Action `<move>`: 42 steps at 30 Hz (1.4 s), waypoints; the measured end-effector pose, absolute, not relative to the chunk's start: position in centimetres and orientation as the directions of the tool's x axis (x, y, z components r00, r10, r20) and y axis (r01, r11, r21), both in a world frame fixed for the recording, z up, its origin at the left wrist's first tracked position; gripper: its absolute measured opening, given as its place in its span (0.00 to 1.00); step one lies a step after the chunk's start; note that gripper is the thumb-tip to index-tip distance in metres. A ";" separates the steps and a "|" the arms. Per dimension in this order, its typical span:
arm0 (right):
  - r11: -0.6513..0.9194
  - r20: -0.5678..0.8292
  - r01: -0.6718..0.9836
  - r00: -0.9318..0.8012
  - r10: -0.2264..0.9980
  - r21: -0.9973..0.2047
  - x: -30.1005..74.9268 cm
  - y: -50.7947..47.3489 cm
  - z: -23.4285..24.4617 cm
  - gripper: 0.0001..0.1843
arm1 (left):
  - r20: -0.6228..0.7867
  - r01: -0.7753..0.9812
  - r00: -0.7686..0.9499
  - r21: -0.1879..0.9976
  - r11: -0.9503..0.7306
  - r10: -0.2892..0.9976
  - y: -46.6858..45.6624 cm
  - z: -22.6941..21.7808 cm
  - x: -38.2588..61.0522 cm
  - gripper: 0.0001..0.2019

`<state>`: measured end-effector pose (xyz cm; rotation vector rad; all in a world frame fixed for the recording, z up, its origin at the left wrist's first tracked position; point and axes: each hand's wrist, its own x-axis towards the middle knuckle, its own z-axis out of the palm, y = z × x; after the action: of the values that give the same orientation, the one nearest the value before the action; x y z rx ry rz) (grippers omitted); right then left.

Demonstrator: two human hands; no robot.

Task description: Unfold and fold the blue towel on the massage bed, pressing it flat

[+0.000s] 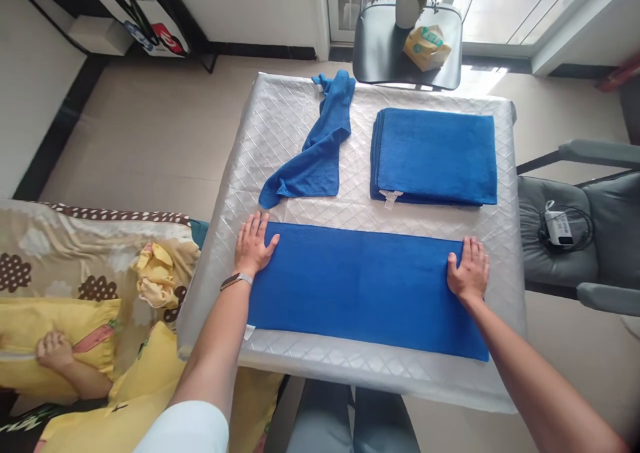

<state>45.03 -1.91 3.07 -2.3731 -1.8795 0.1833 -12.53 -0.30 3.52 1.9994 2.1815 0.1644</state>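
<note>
A blue towel [360,286] lies flat across the near part of the table as a long rectangle, a small white tag at its lower left corner. My left hand [254,243] rests with fingers spread on its upper left corner. On the upper right corner, my right hand [469,266] lies flat with the thumb apart from the fingers. Neither hand grips the cloth. Beyond it at the right sits a stack of folded blue towels [437,153] with a white label at the front. A crumpled, twisted blue towel [320,150] lies at the far left of the table.
A silver quilted cloth covers the table [230,193]. Behind it, a black chair [373,46] carries a potted plant and a yellow tissue pack [427,46]. At right, a grey armchair [615,220] holds a cabled white device. Another person's hand [54,350] rests on a yellow pillow at left.
</note>
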 end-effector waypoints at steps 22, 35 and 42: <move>-0.260 -0.013 0.956 0.261 0.965 -0.139 44.6 -1.9 3.1 0.36 | -0.046 0.981 -0.053 0.183 0.061 0.998 -0.3 3.3 -12.8 0.36; -0.219 -0.021 0.960 0.218 0.976 -0.174 45.4 -1.9 2.7 0.37 | -0.044 0.975 -0.036 0.218 0.044 0.998 -0.2 3.2 -13.2 0.36; -0.144 0.057 0.983 0.151 0.987 -0.114 43.2 -3.2 4.2 0.37 | 0.111 0.965 -0.038 0.262 0.008 0.993 -1.5 4.5 -10.2 0.35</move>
<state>43.24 -3.21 4.20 -2.2860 -1.9692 0.0478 -10.23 -1.52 4.49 2.1029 2.1528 0.4064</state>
